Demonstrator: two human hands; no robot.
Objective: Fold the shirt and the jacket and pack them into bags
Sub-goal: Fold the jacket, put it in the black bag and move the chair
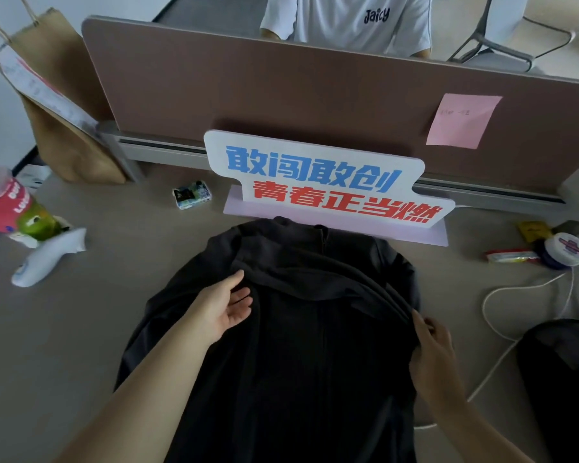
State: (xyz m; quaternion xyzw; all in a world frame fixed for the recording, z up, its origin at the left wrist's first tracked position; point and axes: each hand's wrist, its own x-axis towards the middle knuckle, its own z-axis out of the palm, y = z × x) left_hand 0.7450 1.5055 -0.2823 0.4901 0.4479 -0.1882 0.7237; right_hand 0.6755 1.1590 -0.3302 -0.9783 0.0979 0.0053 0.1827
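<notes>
A dark grey zip-up jacket point(301, 329) lies spread on the desk in front of me, collar toward the sign. My left hand point(226, 305) rests open on its left chest, palm turned inward, fingers apart. My right hand point(432, 355) pinches a fold of the jacket's fabric at its right side, near the shoulder. A brown paper bag point(57, 105) with string handles stands at the far left against the partition. Another dark garment point(562, 372) lies bunched at the right edge.
A standing sign point(318, 182) with blue and red characters sits just behind the jacket's collar. A brown partition point(315, 95) closes the back, a person behind it. A pink cup point(4, 202), white shark toy point(47, 255), small box point(192, 194), round tin point(567, 250) and white cable point(502, 329) surround the jacket.
</notes>
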